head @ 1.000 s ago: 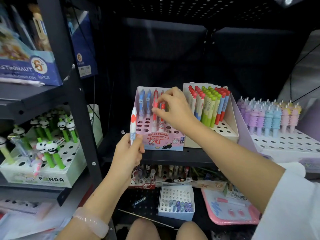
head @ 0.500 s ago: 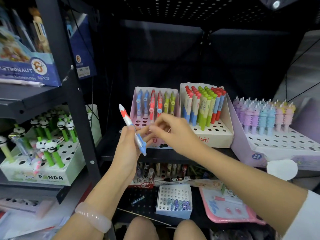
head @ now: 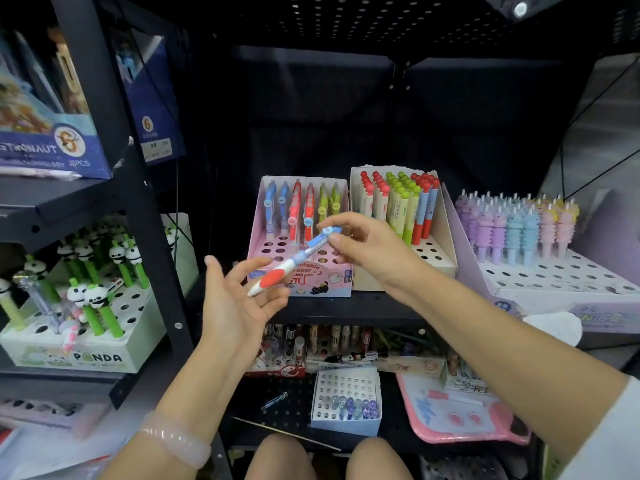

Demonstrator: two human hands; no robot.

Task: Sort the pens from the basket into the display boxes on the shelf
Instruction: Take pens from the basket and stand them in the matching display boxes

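A white pen with a red grip and a blue upper part (head: 292,263) lies slanted in front of the pink display box (head: 301,258). My right hand (head: 367,247) pinches the pen's blue top end between thumb and fingers. My left hand (head: 239,296) is spread open, palm up, just under the pen's red end; whether it touches the pen is unclear. The pink box holds blue, red and green pens in its back rows, with empty holes in front. Beside it on the right is a cream display box (head: 429,258) with red- and green-capped pens.
A lilac box of pastel figure pens (head: 540,282) stands at the right. A panda pen box (head: 114,327) sits on the left shelf behind a black upright (head: 152,237). Below are a small white box (head: 346,400), a pink tray (head: 460,414) and my knees.
My right hand took the pen's blue end from my left hand, which let go and spread open. The pen swung from upright in the left hand to slanted between both hands.
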